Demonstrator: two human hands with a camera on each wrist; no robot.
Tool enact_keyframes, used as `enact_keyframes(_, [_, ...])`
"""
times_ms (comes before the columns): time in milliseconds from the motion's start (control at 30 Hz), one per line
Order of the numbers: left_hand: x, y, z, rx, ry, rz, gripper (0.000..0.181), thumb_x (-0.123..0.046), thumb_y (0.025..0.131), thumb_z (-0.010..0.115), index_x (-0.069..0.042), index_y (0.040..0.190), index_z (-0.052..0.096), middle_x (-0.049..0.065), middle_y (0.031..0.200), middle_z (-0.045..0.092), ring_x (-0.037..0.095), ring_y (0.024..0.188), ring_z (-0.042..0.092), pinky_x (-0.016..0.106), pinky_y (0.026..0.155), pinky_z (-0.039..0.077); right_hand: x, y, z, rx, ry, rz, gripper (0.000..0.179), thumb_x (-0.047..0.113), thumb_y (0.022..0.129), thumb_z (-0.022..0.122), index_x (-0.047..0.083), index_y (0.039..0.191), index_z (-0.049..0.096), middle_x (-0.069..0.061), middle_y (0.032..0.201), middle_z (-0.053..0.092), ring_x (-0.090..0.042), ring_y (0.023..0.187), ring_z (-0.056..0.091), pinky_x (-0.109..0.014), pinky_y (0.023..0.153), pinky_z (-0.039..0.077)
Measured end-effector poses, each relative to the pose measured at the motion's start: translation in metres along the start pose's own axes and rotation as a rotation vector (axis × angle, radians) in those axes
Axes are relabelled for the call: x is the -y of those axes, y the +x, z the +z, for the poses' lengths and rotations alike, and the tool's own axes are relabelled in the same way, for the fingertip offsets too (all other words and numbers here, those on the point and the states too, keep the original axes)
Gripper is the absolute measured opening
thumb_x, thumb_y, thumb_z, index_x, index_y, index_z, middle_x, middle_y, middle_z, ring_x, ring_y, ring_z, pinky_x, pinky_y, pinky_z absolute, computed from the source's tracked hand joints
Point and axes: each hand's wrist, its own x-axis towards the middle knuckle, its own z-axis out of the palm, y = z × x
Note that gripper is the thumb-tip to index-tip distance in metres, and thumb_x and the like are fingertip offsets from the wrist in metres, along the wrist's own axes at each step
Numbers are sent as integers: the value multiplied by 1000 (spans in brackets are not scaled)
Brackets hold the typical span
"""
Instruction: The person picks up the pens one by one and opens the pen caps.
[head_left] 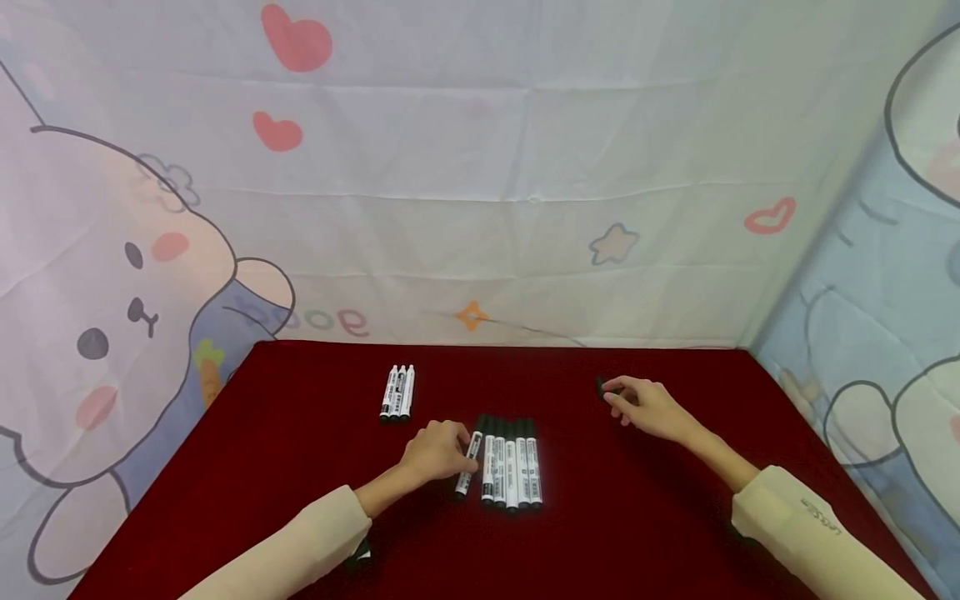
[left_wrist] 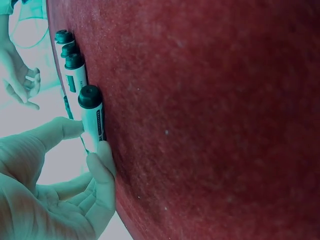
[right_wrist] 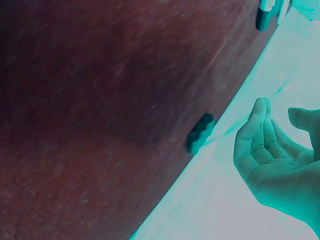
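Your left hand (head_left: 435, 452) pinches a capped whiteboard marker (head_left: 469, 460) between thumb and fingers, while your right hand (head_left: 652, 407) is relaxed, its thumb parted from the fingers, with nothing between them. At the far left, the printed fabric backdrop (head_left: 450, 150) shows you a large pale cartoon animal (head_left: 127, 292) with a carrot (head_left: 208, 379) beside it. Your worktop (head_left: 247, 500) is covered in deep red, and the backdrop rises behind it and along both sides. Under your left sleeve (head_left: 300, 542), a small black-and-white thing (head_left: 362, 552) is mostly hidden. Farther back lie three uncapped markers (head_left: 397, 392), side by side, tips pointing away from you. The pinched marker leans slightly, just left of a row of five capped markers (head_left: 512, 475), near the worktop's middle. Pink hearts (head_left: 296, 37) and an outlined star (head_left: 613, 244) decorate the back fabric. To the right, black caps (right_wrist: 201, 134) lie just beside your right fingertips; you cannot tell whether they touch. Another cartoon figure (head_left: 930, 425) fills the right-hand fabric.
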Motion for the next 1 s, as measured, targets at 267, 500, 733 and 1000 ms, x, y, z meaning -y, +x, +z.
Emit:
enact_keyframes(267, [8, -2, -4, 12, -57, -13, 30, -14, 77, 85, 0, 101, 75, -2, 63, 67, 8, 46, 58, 21, 43, 39, 12, 4, 5, 48, 7, -22, 33, 12, 106, 54, -11, 129, 59, -18, 87, 71, -17, 72, 64, -23, 60, 52])
enact_keyframes(500, [20, -4, -12, 29, -156, 52, 22, -12, 85, 74, 1, 102, 76, 5, 71, 73, 7, 49, 60, 18, 43, 41, 16, 4, 9, 89, 23, -49, 32, 11, 106, 54, -11, 128, 60, -13, 85, 71, -15, 71, 64, -22, 61, 52])
enact_keyframes(733, [26, -2, -24, 106, -377, 65, 32, -5, 91, 62, 7, 120, 69, 13, 77, 71, 11, 56, 64, 25, 51, 54, 21, 1, 13, 106, 29, -66, 30, 11, 105, 54, -10, 127, 62, -12, 84, 70, -17, 70, 64, -22, 59, 52])
enact_keyframes(1000, [20, -1, -37, 172, -402, 231, 34, -3, 97, 61, 2, 130, 65, 22, 90, 67, 22, 66, 66, 29, 58, 57, 31, 1, 24, 153, 62, -111, 32, 14, 105, 56, -7, 127, 63, -11, 87, 72, -15, 72, 64, -22, 61, 54])
